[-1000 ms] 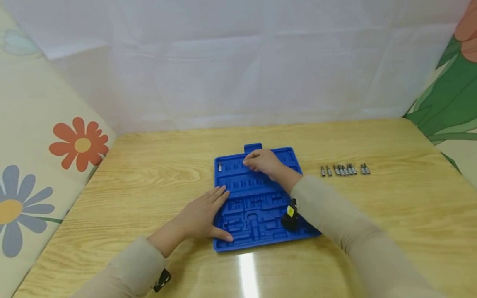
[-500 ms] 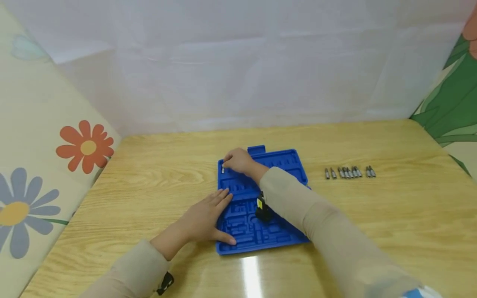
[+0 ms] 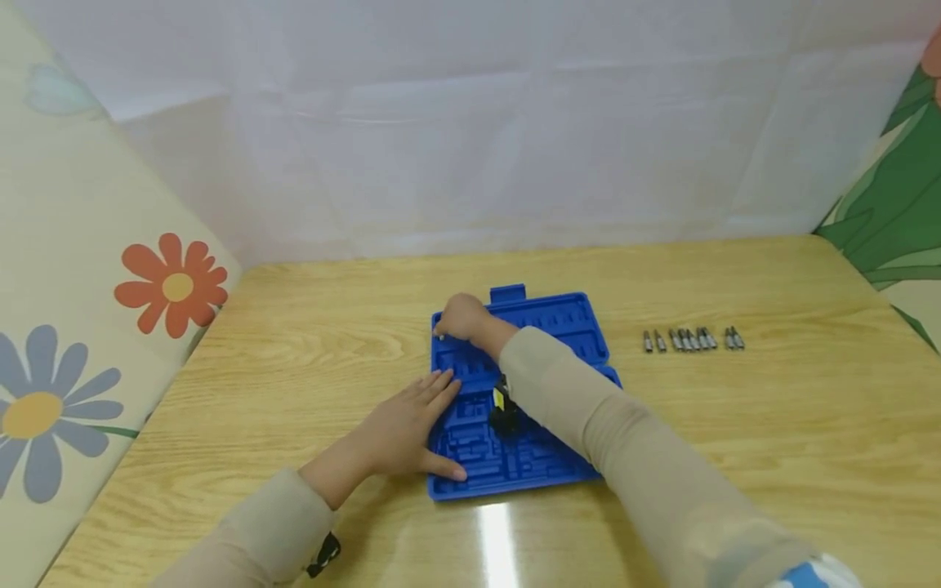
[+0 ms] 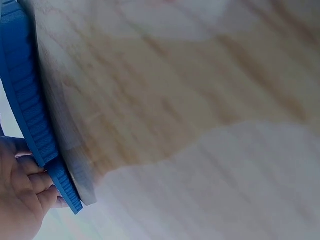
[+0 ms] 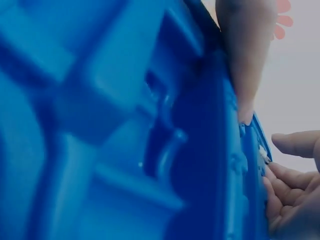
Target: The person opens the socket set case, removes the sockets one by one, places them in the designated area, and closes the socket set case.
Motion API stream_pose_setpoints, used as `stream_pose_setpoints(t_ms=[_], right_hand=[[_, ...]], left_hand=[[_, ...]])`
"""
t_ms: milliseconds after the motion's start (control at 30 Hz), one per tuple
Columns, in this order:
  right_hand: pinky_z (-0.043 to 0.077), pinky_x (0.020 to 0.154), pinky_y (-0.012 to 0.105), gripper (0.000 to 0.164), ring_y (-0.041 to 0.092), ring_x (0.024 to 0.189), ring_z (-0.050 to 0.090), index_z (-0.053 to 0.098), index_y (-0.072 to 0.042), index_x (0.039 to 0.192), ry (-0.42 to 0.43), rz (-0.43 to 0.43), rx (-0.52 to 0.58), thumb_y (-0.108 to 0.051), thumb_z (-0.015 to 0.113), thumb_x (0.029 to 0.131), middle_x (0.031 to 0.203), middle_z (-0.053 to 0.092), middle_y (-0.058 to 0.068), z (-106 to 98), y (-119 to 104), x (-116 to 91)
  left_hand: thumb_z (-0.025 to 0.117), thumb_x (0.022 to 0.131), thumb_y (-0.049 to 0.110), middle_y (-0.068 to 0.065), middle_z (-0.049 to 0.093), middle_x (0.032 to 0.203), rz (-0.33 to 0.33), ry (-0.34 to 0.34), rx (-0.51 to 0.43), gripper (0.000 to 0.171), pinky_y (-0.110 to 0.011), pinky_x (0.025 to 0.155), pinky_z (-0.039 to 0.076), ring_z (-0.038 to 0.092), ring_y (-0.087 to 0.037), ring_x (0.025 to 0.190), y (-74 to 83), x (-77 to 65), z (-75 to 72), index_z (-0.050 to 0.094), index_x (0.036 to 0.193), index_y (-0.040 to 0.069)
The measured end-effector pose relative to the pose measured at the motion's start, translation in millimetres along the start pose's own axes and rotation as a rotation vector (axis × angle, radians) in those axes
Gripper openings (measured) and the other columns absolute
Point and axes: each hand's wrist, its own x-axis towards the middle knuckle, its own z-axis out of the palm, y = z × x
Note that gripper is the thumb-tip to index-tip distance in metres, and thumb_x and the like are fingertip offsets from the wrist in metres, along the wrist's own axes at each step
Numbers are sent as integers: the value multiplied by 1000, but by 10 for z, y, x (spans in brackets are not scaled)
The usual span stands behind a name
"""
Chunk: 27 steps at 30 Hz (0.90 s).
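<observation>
A blue moulded plastic tool case (image 3: 481, 482) lies open on the table, its recesses facing up. My left hand (image 3: 400, 429) rests on its left edge with straight fingers, the thumb over the near corner. In the left wrist view, fingers of that hand (image 4: 30, 185) lie along the blue ridged side. My right hand (image 3: 463, 317) reaches over the far left corner. There, a small silver screwdriver bit (image 5: 263, 153) sits at the case; the right hand's fingertips touch beside it, with the thumb held apart. In the head view this hand mostly covers the bit.
Several silver screwdriver bits (image 3: 687, 340) lie in a row on the wooden table (image 3: 764, 425), right of the case. A blue latch tab (image 3: 507, 294) sticks out from the case's far edge. A white sheet (image 3: 470, 131) hangs behind the table.
My right hand has moved left across the case from its upper middle to the far left corner, then settled lower over the bit there. The left hand stays on the case edge.
</observation>
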Motion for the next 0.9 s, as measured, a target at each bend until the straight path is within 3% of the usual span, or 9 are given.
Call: stream_pose_setpoints(t_ms=[133,333,433,467,500,600,767,833,900], right_hand=[[47,60,29,23,18,69,54,65,-3,76,27,108,113,-25,70,72,77,59,6,-41,-44,-21],[46,63,29,30,15,74,53,68,-8,86,134,175,86,-34,69,70,91,61,2,245,232,482],[46,61,28,27,14,73,53,68,-10,84,158,192,105,-33,69,71,89,62,0,341,299,638],[45,58,28,25,15,70,52,68,-10,80,169,181,116,-32,70,69,85,61,0,416,392,793],[45,57,28,25,15,68,51,68,-9,78,168,175,130,-30,72,67,83,61,1,408,376,775],[44,56,28,21,16,68,51,67,-7,76,172,110,185,-24,73,66,81,60,1,365,322,647],[46,66,28,17,16,80,54,66,-6,86,108,98,337,-17,68,74,89,61,2,-19,-57,-123],[46,71,29,17,18,87,54,64,-4,92,85,117,334,-14,64,78,95,60,4,-171,-224,-425],[45,72,28,17,18,89,53,62,-3,94,90,103,331,-13,61,80,97,59,6,-234,-281,-575]], left_hand=[[43,62,76,-18,14,140,-4,-10,-6,108,-39,102,15,11,-30,127,-9,1,-3,20,136,0],[45,62,75,-18,14,140,-5,-12,-17,108,-39,102,15,11,-31,127,1,-4,-7,20,136,0],[45,62,74,-18,14,140,-17,-14,-16,108,-39,102,16,11,-30,127,6,-12,-9,20,136,0],[46,62,74,-17,14,140,-21,-15,-18,108,-39,102,16,11,-30,127,9,-13,-9,20,136,1],[46,62,74,-17,14,140,-24,-15,-18,108,-39,102,16,11,-30,127,12,-15,-9,20,136,1],[46,62,74,-17,13,141,-28,-19,-16,108,-39,102,16,11,-30,128,19,-17,-11,19,136,1],[46,63,74,-18,12,141,-26,-27,-9,108,-38,102,16,10,-30,128,26,-15,-19,19,136,0],[46,63,74,-18,12,141,-27,-30,-9,107,-38,102,16,10,-29,128,29,-12,-22,18,136,0],[46,64,73,-18,11,141,-28,-34,-9,107,-38,102,16,9,-29,128,33,-8,-23,18,136,0]])
